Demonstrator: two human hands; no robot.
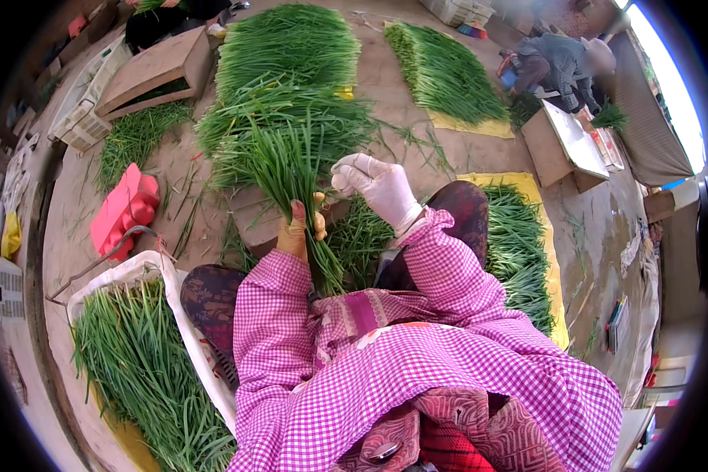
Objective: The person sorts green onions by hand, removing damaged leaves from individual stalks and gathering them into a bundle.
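My left hand (301,227) grips an upright bunch of long green leafy stalks (290,168), which look like garlic chives. Just to the right of the bunch is my right hand (371,183), in a white glove, its fingers bent together; whether a stalk is between them cannot be told. Beyond both hands lies a large heap of the same greens (289,53) on the floor. Loose greens (363,236) lie below and between my knees. A white-lined basket (174,283) at the lower left holds more greens.
Bundled greens lie on a yellow sheet (557,295) at right and in another pile (448,76) farther off. A pink foam piece (127,206) and a wooden box (159,71) are at left. A person (557,65) crouches by a box at upper right; another sits at upper left.
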